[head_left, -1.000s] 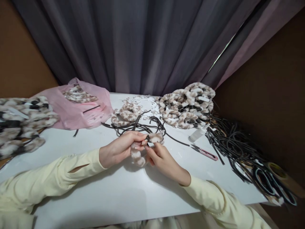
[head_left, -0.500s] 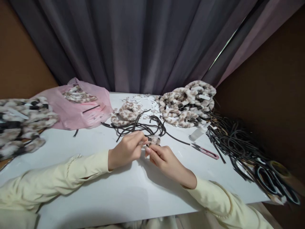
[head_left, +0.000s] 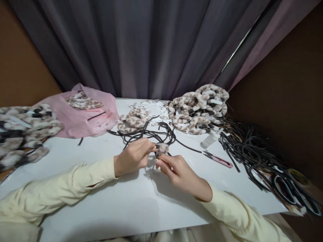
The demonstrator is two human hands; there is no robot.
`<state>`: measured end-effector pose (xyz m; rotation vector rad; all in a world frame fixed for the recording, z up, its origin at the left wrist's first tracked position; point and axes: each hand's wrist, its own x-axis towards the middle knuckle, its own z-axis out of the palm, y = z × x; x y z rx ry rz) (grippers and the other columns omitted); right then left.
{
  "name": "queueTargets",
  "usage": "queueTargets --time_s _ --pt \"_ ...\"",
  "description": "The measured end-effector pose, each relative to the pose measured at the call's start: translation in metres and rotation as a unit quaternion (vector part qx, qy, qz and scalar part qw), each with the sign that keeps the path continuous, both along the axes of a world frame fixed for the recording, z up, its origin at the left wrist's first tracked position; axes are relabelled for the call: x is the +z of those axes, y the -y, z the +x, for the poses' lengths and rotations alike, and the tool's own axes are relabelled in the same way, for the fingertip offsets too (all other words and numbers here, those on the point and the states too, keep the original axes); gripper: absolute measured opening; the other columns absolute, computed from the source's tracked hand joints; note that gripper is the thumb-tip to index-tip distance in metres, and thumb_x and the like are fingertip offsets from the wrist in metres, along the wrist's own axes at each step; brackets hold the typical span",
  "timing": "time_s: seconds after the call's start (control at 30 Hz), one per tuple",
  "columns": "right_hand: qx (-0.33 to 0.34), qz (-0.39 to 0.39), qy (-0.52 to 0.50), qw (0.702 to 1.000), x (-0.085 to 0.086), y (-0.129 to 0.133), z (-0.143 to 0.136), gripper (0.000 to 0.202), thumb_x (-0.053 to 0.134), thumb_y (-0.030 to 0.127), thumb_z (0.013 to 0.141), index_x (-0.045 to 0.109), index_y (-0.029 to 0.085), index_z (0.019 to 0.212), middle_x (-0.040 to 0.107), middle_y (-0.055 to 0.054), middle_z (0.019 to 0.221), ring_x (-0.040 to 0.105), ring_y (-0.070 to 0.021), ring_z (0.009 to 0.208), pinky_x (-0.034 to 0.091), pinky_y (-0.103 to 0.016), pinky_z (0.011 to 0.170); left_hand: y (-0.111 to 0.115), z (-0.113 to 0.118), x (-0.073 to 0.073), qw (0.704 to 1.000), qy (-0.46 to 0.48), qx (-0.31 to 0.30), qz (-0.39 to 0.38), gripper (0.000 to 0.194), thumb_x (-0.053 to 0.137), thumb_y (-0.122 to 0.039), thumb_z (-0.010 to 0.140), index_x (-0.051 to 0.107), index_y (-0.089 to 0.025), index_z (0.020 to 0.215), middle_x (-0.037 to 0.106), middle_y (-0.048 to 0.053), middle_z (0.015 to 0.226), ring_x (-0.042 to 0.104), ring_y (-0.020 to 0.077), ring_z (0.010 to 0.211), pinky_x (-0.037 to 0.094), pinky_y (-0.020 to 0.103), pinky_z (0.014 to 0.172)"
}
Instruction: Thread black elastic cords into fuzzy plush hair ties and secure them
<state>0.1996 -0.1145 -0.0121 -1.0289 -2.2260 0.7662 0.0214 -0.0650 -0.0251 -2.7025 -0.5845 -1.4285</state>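
Between my hands, above the white table, is a small fluffy piece of brown-spotted white plush with a dark end. My left hand is closed, its fingertips pinching the dark end from the left. From below, my right hand pinches at the same piece, its thumb and forefinger close together. The fingers hide much of the piece. Just behind it lies a loose tangle of black cord. Pink-handled thread snips lie to the right of my right hand.
A pink plastic bag holds spotted plush. Heaps of spotted plush loops stand at left and back right. Small metal rings lie behind. A clear bottle, many black cords and scissors are at right.
The fingertips of my two hands have moved slightly apart, my right hand lower and to the right. More of the plush piece and its dark end shows between them.
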Motion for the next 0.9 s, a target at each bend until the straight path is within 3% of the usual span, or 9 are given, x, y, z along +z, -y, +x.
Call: queueTargets --time_s 0.1,0.23,0.3,0.4,0.57,0.73,0.9 --pt "-0.009 0.106 0.071 0.992 -0.002 -0.001 0.002 0.019 0.037 0.024 0.093 0.042 0.018 0.076 0.046 0.002 0.061 0.040 -0.0101 0.050 0.027 -0.022 0.048 -0.002 -0.001 0.002 1.000 -0.017 -0.001 -0.016 0.018 0.042 0.000 0.078 0.045 -0.018 0.078 0.039 -0.003 0.057 0.035 0.0121 0.054 0.031 0.024 0.051" --pt "-0.034 0.304 0.178 0.935 0.002 -0.003 0.007 0.025 0.033 0.020 0.095 0.048 0.017 0.075 0.051 -0.002 0.066 0.043 -0.0136 0.059 0.024 -0.026 0.051 0.001 -0.001 0.003 0.997 -0.064 -0.013 -0.037 0.019 0.038 -0.001 0.076 0.045 -0.018 0.072 0.039 -0.002 0.056 0.035 0.0133 0.055 0.029 0.025 0.052" --pt "-0.063 0.349 0.189 0.916 0.003 -0.005 0.009 0.028 0.033 0.023 0.095 0.049 0.017 0.072 0.050 -0.003 0.065 0.043 -0.0144 0.061 0.023 -0.027 0.051 0.003 0.000 0.004 0.995 -0.071 -0.016 -0.061 0.021 0.037 -0.001 0.076 0.045 -0.018 0.068 0.039 -0.002 0.056 0.036 0.0130 0.055 0.029 0.025 0.051" --pt "-0.095 0.324 0.148 0.929 0.000 -0.012 0.011 0.029 0.032 0.022 0.095 0.047 0.018 0.070 0.049 -0.003 0.065 0.042 -0.0144 0.063 0.025 -0.026 0.053 0.009 0.003 0.008 0.990 -0.066 -0.023 -0.121 0.022 0.036 -0.001 0.079 0.046 -0.017 0.066 0.042 -0.002 0.056 0.038 0.0112 0.054 0.031 0.023 0.052" --pt "-0.089 0.192 0.043 0.976 -0.009 -0.022 0.013 0.024 0.032 0.016 0.092 0.041 0.019 0.070 0.045 0.000 0.064 0.041 -0.0124 0.059 0.030 -0.022 0.055 0.016 0.006 0.020 0.971 -0.060 -0.023 -0.231 0.016 0.045 -0.010 0.084 0.050 -0.017 0.070 0.045 -0.005 0.056 0.039 0.0071 0.049 0.032 0.017 0.049" --pt "-0.067 0.135 0.012 0.988 -0.007 -0.025 0.012 0.022 0.034 0.013 0.090 0.038 0.020 0.069 0.043 0.002 0.064 0.042 -0.0118 0.059 0.030 -0.022 0.055 0.020 0.006 0.027 0.965 -0.064 -0.057 -0.250 0.015 0.047 -0.010 0.083 0.050 -0.016 0.070 0.045 -0.006 0.056 0.035 0.0055 0.046 0.030 0.016 0.046" --pt "-0.052 0.116 0.003 0.992 -0.010 -0.028 0.010 0.021 0.036 0.011 0.088 0.040 0.019 0.069 0.044 0.002 0.064 0.042 -0.0113 0.059 0.030 -0.022 0.055 0.025 0.006 0.029 0.957 -0.060 -0.042 -0.281 0.013 0.047 -0.012 0.082 0.051 -0.016 0.071 0.044 -0.007 0.054 0.034 0.0052 0.044 0.029 0.016 0.044"
